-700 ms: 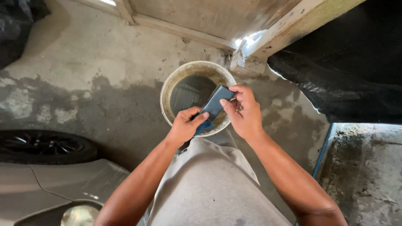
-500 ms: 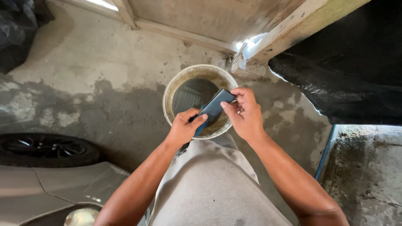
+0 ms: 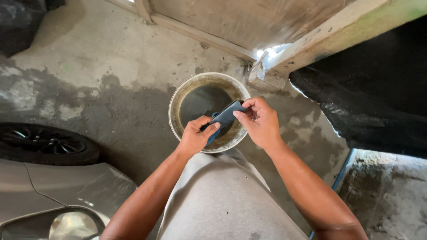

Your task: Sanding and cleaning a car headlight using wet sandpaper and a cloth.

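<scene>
I see my left hand and right hand both pinching a dark blue-grey cloth, fingers clamped on its two ends, held just above a round bucket of murky water on the concrete floor; a car wheel sits left

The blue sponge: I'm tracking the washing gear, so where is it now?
The blue sponge is mid-frame in the head view, held between the left hand and right hand, above the bucket.
</scene>
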